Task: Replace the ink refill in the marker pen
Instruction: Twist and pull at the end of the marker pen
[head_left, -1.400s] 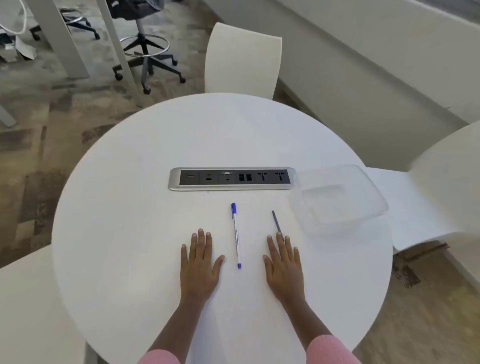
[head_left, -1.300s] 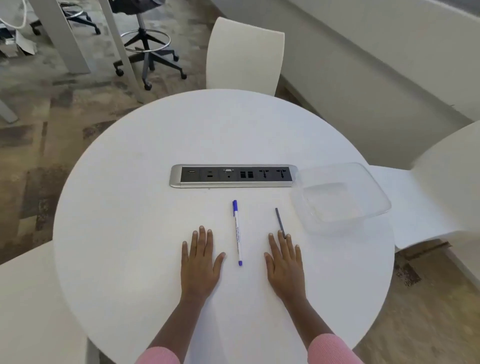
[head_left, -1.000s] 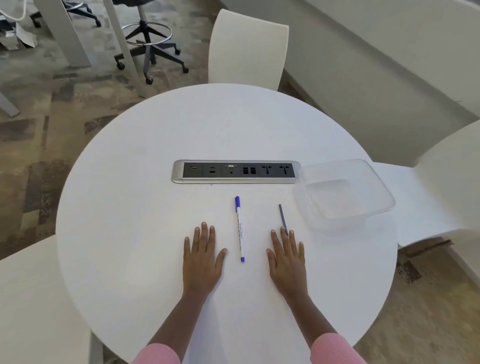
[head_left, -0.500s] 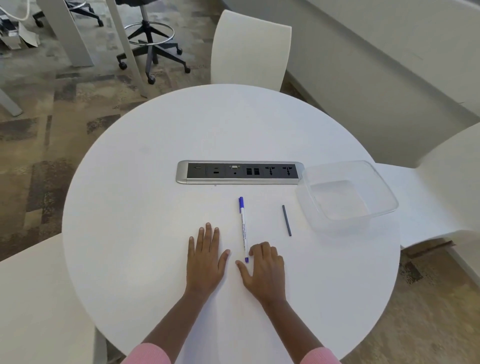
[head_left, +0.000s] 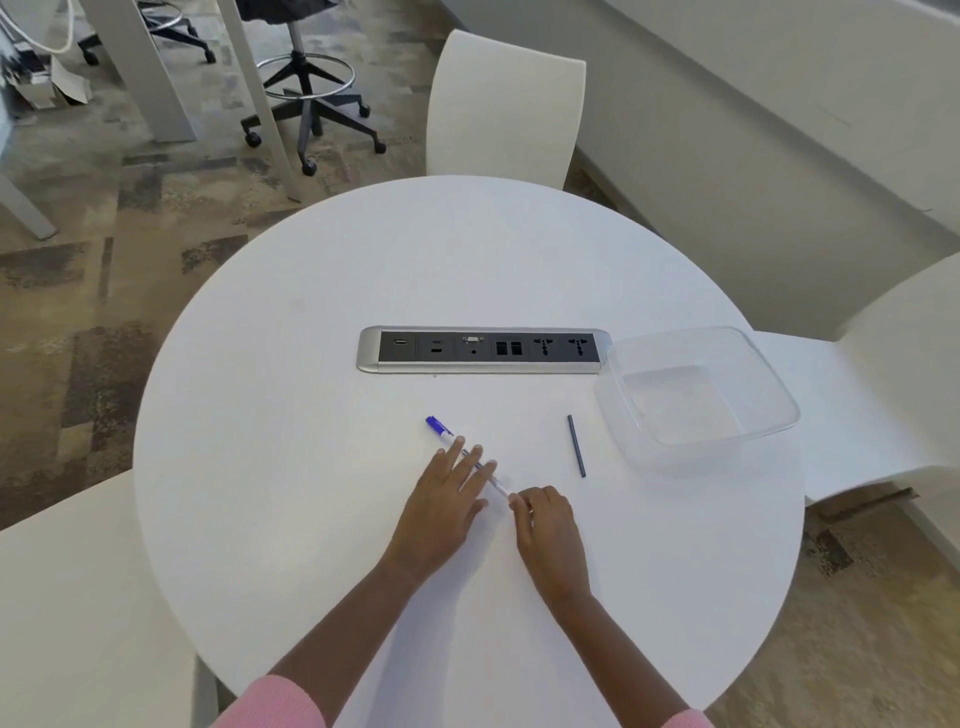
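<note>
A white marker pen with a blue cap (head_left: 438, 425) lies at a slant on the round white table (head_left: 322, 467), cap pointing far left. My left hand (head_left: 441, 504) lies over the barrel with straight fingers touching it. My right hand (head_left: 548, 530) has its fingers curled at the pen's near end and pinches it. A thin dark ink refill (head_left: 576, 445) lies alone on the table to the right of both hands.
A clear plastic container (head_left: 769, 410) stands at the table's right edge, just beyond the refill. A silver socket strip (head_left: 480, 351) is set in the table's middle. White chairs (head_left: 504, 98) stand around the table.
My right hand left the refill's side and moved left to the pen's near end. The left hand slid onto the barrel. The pen turned from straight to slanted.
</note>
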